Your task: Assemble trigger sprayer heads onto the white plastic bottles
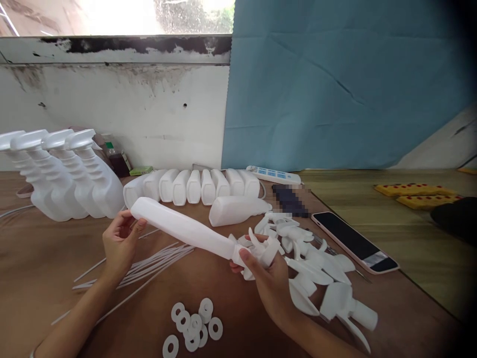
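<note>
Head view. I judge the step in hand as joining a trigger-spray head (273,252) to the neck of a white bottle (182,226), tilted above the tabletop (208,276). My left hand (121,243), half-curled, grips the bottle's base; my right hand (270,281) wraps the head. Next probably calls for twisting.

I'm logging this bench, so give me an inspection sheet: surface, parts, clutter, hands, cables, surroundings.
Surface: brown tabletop.
Parts: upright spray bottles left; row of bottles behind; flat rings, thin tubes in front; piled spray heads right.
Clutter: phone right, dark bottle back left.
Hands: left hand at the base of the held bottle; right hand around the spray head at its neck.
Cables: pale cord at left edge; power strip at back.
Surroundings: stained wall, window, blue sheet.
</note>
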`<state>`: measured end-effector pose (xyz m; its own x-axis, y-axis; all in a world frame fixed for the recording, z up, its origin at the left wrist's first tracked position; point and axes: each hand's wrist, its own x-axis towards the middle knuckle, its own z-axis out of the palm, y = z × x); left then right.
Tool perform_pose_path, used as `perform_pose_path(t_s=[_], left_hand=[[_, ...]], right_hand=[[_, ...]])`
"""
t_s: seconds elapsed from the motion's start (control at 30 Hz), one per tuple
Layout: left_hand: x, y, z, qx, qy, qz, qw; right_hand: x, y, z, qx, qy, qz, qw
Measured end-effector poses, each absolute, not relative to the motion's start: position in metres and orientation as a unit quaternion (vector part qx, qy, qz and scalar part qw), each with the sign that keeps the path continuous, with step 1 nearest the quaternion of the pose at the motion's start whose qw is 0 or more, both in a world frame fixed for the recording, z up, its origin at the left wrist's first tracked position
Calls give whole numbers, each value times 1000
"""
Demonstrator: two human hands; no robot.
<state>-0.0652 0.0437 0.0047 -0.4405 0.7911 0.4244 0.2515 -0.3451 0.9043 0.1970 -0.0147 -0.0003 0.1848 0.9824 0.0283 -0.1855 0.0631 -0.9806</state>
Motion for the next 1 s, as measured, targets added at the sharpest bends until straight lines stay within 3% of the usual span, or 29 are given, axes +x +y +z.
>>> perform_pose_path(t_s=[0.27,0.43,0.77,1.0], left_hand=[[-65,45,5,464,565,655,190],[-65,44,5,465,563,657,187],[-67,52,-5,456,537,693,149],[-64,50,-2,453,539,694,150]], right_hand=[[200,-24,-7,-400,-545,455,580],[199,-21,-7,-437,-521,432,592],[199,-13,-3,-444,-442,529,573],[201,-18,-7,-443,-496,477,575]])
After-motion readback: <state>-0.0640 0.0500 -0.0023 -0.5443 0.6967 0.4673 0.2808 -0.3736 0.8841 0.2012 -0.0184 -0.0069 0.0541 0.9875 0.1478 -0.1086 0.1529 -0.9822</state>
